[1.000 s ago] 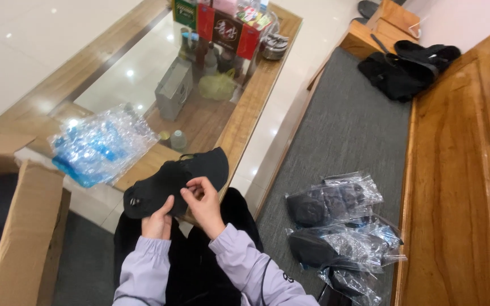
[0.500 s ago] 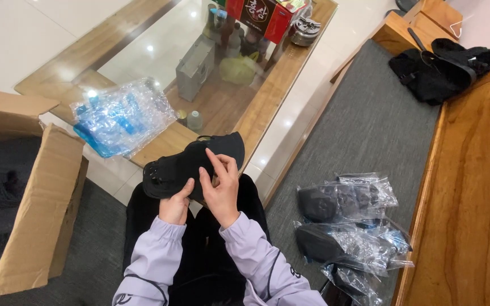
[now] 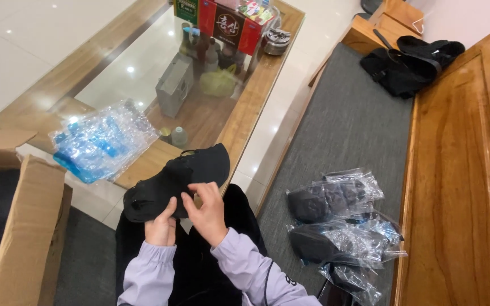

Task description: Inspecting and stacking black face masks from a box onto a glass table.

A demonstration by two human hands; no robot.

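In the head view, the flat black fabric piece with a rounded end has barely moved since a second ago. It sits in the same two hands, over the lap, a little lower in the picture because the head has tipped and the view has slid. The right hand's fingers have crept further along the near edge of the fabric, so the work on that edge looks to be going on, not finished.

The left hand is closed on the black fabric piece from below, thumb up against the cloth. The right hand is half curled, with its fingertips pinching the near edge. Both lilac sleeves come up from the bottom of the picture, elbows tucked in, wrists close together.

Just past the fabric is the glass-and-wood tabletop. A crinkly pack of clear and blue plastic lies on its near corner, and red and green boxes stand at its far end. An open brown cardboard box stands to the left. To the right, on the grey bench cushion, lie clear plastic bags with dark pieces inside, well apart from the hands. A black bag rests at the far end.
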